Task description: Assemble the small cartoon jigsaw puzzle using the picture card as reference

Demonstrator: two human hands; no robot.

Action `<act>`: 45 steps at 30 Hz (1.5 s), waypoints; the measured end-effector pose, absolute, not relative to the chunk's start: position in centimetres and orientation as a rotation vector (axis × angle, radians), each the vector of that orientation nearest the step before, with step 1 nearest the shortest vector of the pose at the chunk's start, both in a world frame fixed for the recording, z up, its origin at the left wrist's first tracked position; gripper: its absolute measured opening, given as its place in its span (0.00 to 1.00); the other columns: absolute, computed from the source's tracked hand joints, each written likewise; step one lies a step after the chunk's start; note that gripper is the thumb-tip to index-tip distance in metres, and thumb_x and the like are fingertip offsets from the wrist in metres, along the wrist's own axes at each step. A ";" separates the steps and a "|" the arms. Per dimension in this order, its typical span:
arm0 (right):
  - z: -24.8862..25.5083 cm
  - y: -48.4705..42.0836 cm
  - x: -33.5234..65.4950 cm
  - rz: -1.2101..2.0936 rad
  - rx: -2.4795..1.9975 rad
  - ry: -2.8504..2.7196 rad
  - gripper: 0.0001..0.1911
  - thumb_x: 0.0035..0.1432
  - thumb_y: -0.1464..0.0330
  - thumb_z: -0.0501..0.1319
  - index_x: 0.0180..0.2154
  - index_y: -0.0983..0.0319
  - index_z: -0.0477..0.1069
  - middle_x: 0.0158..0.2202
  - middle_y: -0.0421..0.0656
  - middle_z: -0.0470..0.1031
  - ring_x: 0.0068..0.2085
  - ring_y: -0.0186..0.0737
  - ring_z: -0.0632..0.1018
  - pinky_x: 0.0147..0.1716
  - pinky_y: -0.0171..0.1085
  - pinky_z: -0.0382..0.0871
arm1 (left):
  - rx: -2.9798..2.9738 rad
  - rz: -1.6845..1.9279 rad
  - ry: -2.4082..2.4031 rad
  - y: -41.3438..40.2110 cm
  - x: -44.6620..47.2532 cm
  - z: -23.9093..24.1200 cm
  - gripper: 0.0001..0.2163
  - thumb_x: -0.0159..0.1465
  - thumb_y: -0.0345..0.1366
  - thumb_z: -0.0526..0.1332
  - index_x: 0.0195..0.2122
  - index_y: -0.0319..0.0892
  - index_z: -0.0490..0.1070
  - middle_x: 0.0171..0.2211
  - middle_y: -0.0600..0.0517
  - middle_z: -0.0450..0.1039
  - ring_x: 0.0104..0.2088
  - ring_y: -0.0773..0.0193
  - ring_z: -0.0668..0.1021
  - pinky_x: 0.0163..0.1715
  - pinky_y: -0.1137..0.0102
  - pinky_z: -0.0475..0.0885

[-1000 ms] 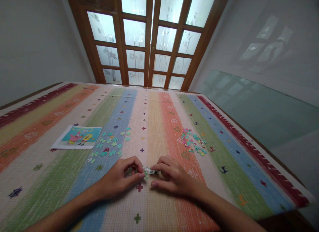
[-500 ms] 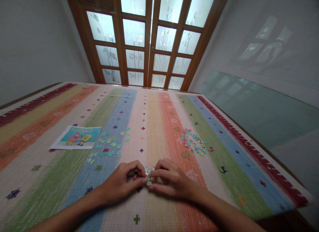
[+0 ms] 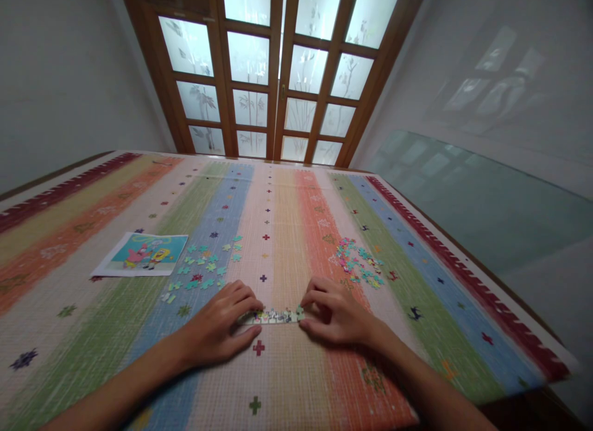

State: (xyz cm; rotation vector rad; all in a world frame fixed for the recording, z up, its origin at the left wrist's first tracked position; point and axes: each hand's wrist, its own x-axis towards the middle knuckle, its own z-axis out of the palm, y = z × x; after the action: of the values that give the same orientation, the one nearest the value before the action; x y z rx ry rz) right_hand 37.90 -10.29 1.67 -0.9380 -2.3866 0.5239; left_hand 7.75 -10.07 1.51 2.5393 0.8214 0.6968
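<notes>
A narrow strip of joined jigsaw puzzle pieces [image 3: 278, 316] lies crosswise on the striped cloth, in front of me. My left hand [image 3: 225, 323] holds its left end, the thumb on the near side and the fingers on the far side, covering part of that end. At the right end, my right hand [image 3: 333, 312] pinches a pale green puzzle piece [image 3: 300, 311] between thumb and fingers. That piece touches or nearly touches the strip; I cannot tell whether it is locked in.
Loose teal and green puzzle pieces [image 3: 204, 267] are spread at the left, beside a printed cartoon picture [image 3: 143, 255]. A denser heap of mixed pieces [image 3: 359, 262] lies at the right. The striped tablecloth [image 3: 287, 233] covers the table; glazed wooden doors [image 3: 278, 91] stand beyond.
My hands were close together over a green puzzle piece at the middle. They have moved apart, left hand leftward and right hand rightward, to the strip's two ends, uncovering the strip.
</notes>
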 end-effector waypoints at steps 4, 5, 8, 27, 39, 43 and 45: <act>1.4 -10.3 37.9 0.505 -0.968 -2.443 0.07 0.58 0.64 0.64 0.33 0.60 0.73 0.34 0.42 0.71 0.34 0.40 0.71 0.34 0.40 0.62 | 2.548 0.678 0.821 -10.1 7.7 1.5 0.06 0.69 0.35 0.61 0.46 0.44 0.73 0.40 0.49 0.74 0.42 0.56 0.75 0.45 0.60 0.70; 1.3 -10.3 38.0 0.503 -0.970 -2.448 0.06 0.58 0.64 0.64 0.33 0.61 0.73 0.34 0.43 0.71 0.35 0.40 0.71 0.35 0.40 0.62 | 2.548 0.671 0.820 -10.1 7.7 1.5 0.06 0.70 0.35 0.60 0.46 0.44 0.73 0.40 0.49 0.74 0.42 0.56 0.75 0.45 0.60 0.70; 1.3 -10.3 38.1 0.507 -0.990 -2.454 0.06 0.57 0.65 0.64 0.33 0.61 0.73 0.35 0.43 0.71 0.35 0.40 0.71 0.35 0.41 0.63 | 2.547 0.660 0.825 -10.1 7.6 1.5 0.06 0.70 0.35 0.60 0.47 0.44 0.73 0.40 0.49 0.75 0.42 0.56 0.75 0.45 0.60 0.70; 1.7 -10.4 37.9 0.528 -1.036 -2.454 0.05 0.57 0.66 0.65 0.36 0.60 0.74 0.35 0.43 0.71 0.35 0.41 0.71 0.36 0.41 0.64 | 2.546 0.672 0.833 -10.0 7.5 1.4 0.07 0.72 0.34 0.58 0.46 0.45 0.75 0.39 0.48 0.74 0.40 0.57 0.75 0.42 0.62 0.70; 1.2 -10.5 37.6 0.519 -1.032 -2.452 0.05 0.62 0.67 0.61 0.35 0.61 0.75 0.34 0.44 0.72 0.34 0.39 0.71 0.35 0.40 0.62 | 2.548 0.684 0.816 -9.9 7.4 1.2 0.07 0.72 0.33 0.58 0.46 0.44 0.75 0.39 0.48 0.74 0.40 0.57 0.74 0.41 0.63 0.70; 1.1 -10.5 37.5 0.516 -1.032 -2.457 0.05 0.62 0.68 0.62 0.36 0.61 0.75 0.34 0.43 0.72 0.34 0.39 0.71 0.34 0.39 0.61 | 2.562 0.698 0.803 -9.8 7.5 1.2 0.07 0.72 0.33 0.57 0.47 0.43 0.75 0.38 0.49 0.73 0.40 0.58 0.74 0.41 0.63 0.70; 1.2 -10.5 37.4 0.505 -1.032 -2.454 0.05 0.62 0.68 0.62 0.36 0.62 0.75 0.34 0.43 0.72 0.34 0.39 0.71 0.34 0.39 0.60 | 2.567 0.698 0.805 -9.7 7.5 1.2 0.07 0.72 0.33 0.58 0.46 0.43 0.74 0.38 0.49 0.73 0.40 0.58 0.74 0.40 0.63 0.70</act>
State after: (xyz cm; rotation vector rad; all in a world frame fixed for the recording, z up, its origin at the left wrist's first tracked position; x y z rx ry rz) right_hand 37.42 -10.54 1.18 -1.0315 -2.4542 0.5046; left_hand 7.45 -9.73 1.19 2.5672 0.8046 0.6983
